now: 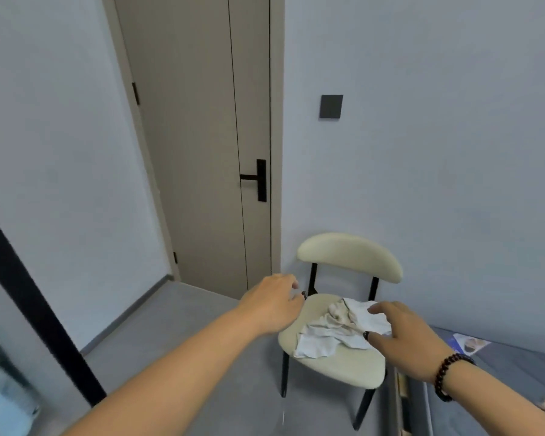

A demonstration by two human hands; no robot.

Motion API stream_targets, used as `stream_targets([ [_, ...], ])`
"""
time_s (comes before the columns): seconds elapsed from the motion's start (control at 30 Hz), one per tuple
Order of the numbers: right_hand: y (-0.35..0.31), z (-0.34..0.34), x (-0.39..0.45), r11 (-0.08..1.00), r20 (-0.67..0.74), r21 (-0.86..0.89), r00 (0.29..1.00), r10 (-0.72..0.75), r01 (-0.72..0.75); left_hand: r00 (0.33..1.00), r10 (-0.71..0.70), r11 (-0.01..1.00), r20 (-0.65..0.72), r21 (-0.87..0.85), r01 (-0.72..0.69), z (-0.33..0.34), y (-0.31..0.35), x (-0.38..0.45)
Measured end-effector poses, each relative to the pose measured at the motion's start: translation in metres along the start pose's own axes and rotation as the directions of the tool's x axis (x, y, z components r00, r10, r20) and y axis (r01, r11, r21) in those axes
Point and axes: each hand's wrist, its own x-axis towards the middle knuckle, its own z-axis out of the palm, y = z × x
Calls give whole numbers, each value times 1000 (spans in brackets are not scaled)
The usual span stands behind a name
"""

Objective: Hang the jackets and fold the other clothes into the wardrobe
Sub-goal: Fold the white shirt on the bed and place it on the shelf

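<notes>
The person is reaching both hands, left hand point(272, 305) and right hand point(405, 336), fingers loosely spread and holding nothing, toward the crumpled white garment point(337, 332) on the chair point(350, 256), and should be pinching its edges to lift it flat.

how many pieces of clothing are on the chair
1 that I can make out: a crumpled white garment on the chair seat, under the right hand. Its folds may hide another.

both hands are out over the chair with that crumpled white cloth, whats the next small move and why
Probably lower both hands and pinch the white garment to lift it. It lies crumpled on the chair seat; the right hand hovers over it, the left hand at the seat's edge, neither gripping.
</notes>
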Motion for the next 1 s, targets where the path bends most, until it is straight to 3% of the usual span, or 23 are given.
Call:
stream_targets([
  [0.3,61,24,74,990,60,11,988,143,-144,993,28,998,118,-67,-20,50,-15,103],
  [0.67,113,62,240,947,105,59,945,310,-317,968,32,990,247,-141,4,110,-67,277],
  [0.8,139,86,284,909,170,150,916,364,-389,954,-5,981,301,-184,63,137,-79,320],
  [1.0,200,119,355,871,318,143,855,410,-471,923,-82,954,376,-238,182,186,-86,378],
])
